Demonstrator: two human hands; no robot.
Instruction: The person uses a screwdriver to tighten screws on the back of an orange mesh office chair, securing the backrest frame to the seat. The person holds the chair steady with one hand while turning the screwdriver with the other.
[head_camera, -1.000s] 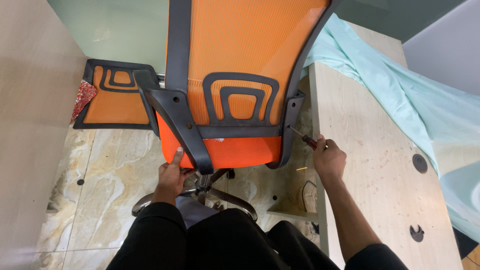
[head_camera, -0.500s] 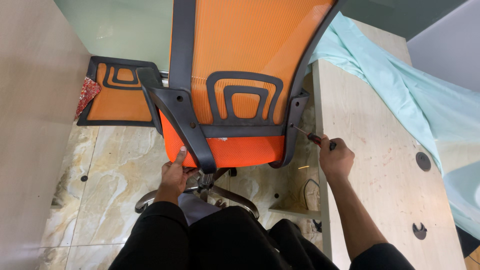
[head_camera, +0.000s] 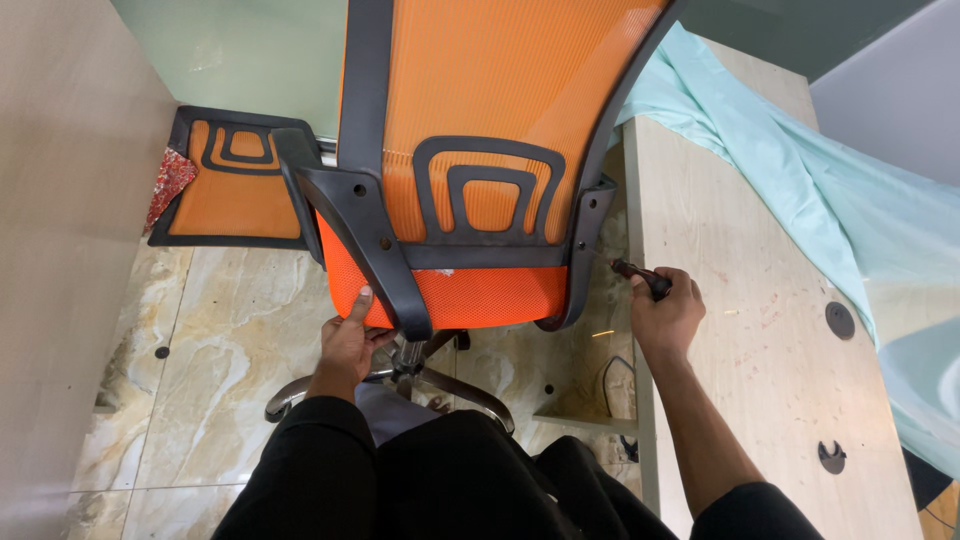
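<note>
Nearest to me are the person's knees in black trousers (head_camera: 440, 480), and just past them the two hands at the back of the orange office chair (head_camera: 480, 150).

The left hand (head_camera: 348, 345) is under the left rear corner of the seat, fingers curled below it and the thumb pressed up against the orange mesh, just beside the black armrest bracket (head_camera: 370, 240). It grips the seat edge — it holds no tool.

The right hand (head_camera: 662, 318) is clenched around the dark handle of a screwdriver (head_camera: 632, 274). The tool's long axis runs from the hand up and to the left, across the gap between the bench (head_camera: 760, 330) and the chair. Its thin shaft points at the right side bracket (head_camera: 585, 240) of the backrest frame, low on that bracket. So the screw place lies to the left of and a little beyond the right hand, which is clearly the nearer of the two.

The tip is too thin to follow — I cannot tell if it sits in a hole or only near one. The chair base (head_camera: 400, 385) is mostly hidden by the seat and the knees.

Farther away, a second orange chair part (head_camera: 225, 190) lies on the marble floor (head_camera: 230, 320), and a pale green cloth (head_camera: 800, 170) is draped over the far side of the bench. The top of the backrest is cut off by the frame.
</note>
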